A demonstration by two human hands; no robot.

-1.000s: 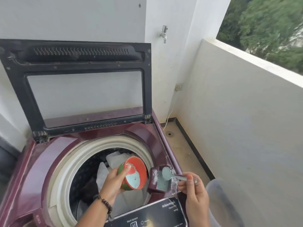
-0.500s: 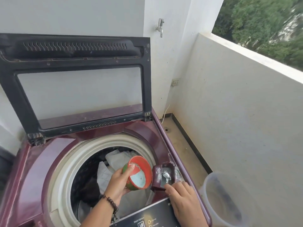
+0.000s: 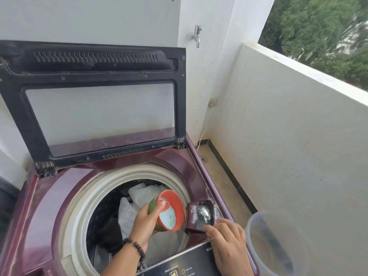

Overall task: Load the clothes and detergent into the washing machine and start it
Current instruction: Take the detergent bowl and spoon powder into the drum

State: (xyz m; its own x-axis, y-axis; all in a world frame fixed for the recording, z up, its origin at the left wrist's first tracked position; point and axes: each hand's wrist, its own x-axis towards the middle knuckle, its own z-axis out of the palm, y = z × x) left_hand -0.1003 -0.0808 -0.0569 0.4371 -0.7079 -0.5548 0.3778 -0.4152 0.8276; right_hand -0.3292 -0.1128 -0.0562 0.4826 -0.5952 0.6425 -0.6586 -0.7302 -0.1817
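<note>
A maroon top-load washing machine (image 3: 49,196) stands with its black-framed lid (image 3: 99,72) raised. White and dark clothes (image 3: 143,193) lie in the drum. My left hand (image 3: 145,222) grips a red and green bowl (image 3: 175,202) tilted over the drum, with pale blue detergent powder (image 3: 168,218) inside. At the drum's right rim is the open detergent drawer (image 3: 192,214). A metal spoon (image 3: 205,213) lies with its bowl turned down in the drawer. My right hand (image 3: 229,240) holds the spoon's handle at the drawer's near edge.
The dark control panel (image 3: 191,261) runs along the machine's front, under my wrists. A translucent plastic bucket (image 3: 278,246) stands to the right of the machine. A balcony wall (image 3: 288,136) closes the right side, with a tap (image 3: 196,35) and a socket (image 3: 213,101) behind.
My right hand lowered the spoon of powder into the drawer and turned it over. The bowl in my left hand stayed tilted over the drum.
</note>
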